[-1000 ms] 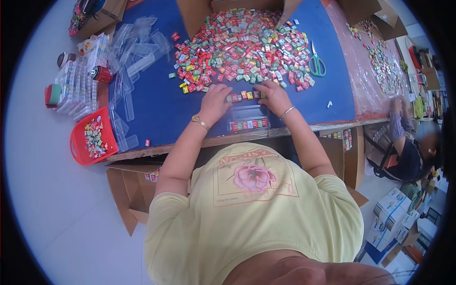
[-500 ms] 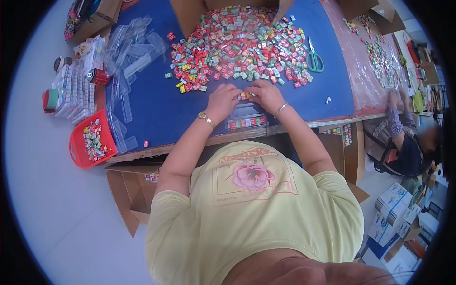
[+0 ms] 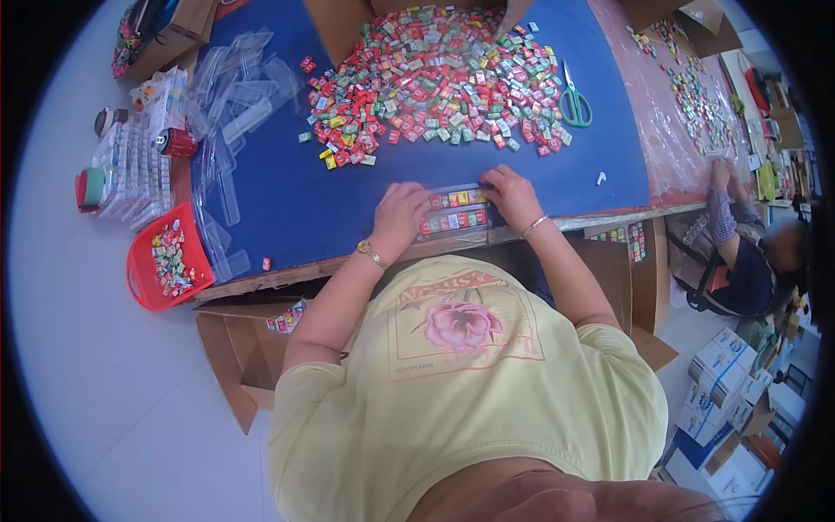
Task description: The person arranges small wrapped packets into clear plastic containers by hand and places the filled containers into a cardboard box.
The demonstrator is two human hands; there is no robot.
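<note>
A narrow clear plastic tray [image 3: 450, 211] lies at the table's front edge, in front of my body. Inside it are two rows of small coloured boxes, an upper row [image 3: 457, 199] and a lower row [image 3: 453, 223]. My left hand [image 3: 402, 213] has its curled fingers at the left end of the upper row. At the right end, my right hand [image 3: 513, 200] presses its closed fingers against the same row. Beyond the hands spreads a big pile of small red, green, yellow and white boxes [image 3: 452, 83].
Green-handled scissors [image 3: 574, 106] lie right of the pile. Clear plastic covers [image 3: 248, 96] are heaped at the left. A red basket [image 3: 139, 277] of small boxes stands at the left corner. Open cartons [image 3: 235, 374] sit below the edge. Another person [image 3: 739, 252] works at the right.
Both hands have come down towards me with the row of small boxes, which now sits in the tray's upper section. Before, the row was held above that section.
</note>
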